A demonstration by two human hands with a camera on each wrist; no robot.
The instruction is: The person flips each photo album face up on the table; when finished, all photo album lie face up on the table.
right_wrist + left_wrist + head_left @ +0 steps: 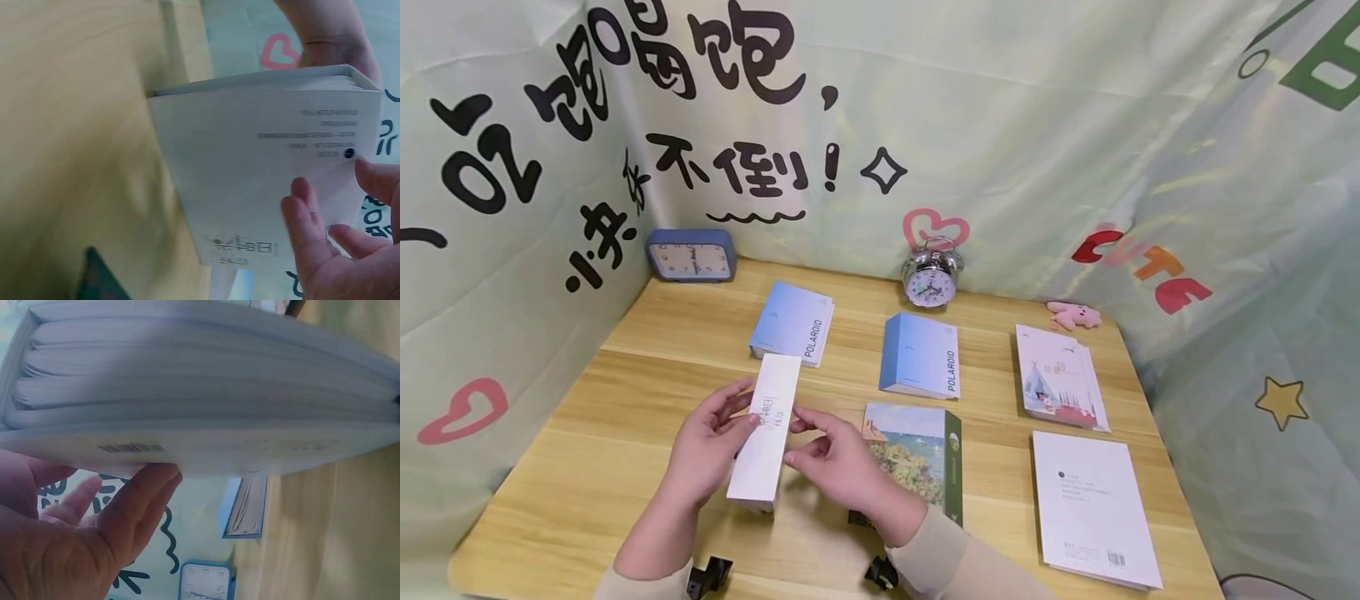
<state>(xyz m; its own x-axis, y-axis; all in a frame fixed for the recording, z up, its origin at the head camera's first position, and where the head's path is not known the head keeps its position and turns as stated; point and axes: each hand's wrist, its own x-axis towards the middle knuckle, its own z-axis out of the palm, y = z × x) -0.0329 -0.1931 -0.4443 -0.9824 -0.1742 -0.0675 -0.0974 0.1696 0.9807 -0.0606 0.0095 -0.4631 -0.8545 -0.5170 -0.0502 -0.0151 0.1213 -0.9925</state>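
Observation:
Both hands hold a thick white photo album (763, 467) on edge over the table, its narrow spine facing up in the head view. My left hand (707, 446) grips it from the left, thumb at the spine. From the right, my right hand (846, 467) holds its other cover with bent fingers and thumb. The left wrist view shows the bundled page edges of the album (206, 381). Printed text and a small black dot mark the cover of the album (250, 156) under the right fingertips (303, 187). Right of it lies an album with a painted seaside cover (906, 462).
Two blue POLAROID albums (790, 321) lie farther back on the wooden table (587, 450). At the right are a tent-picture album (1052, 375) and a white album (1093, 508). A blue clock (691, 255), a silver alarm clock (930, 279) and a pink toy (1073, 315) stand along the back.

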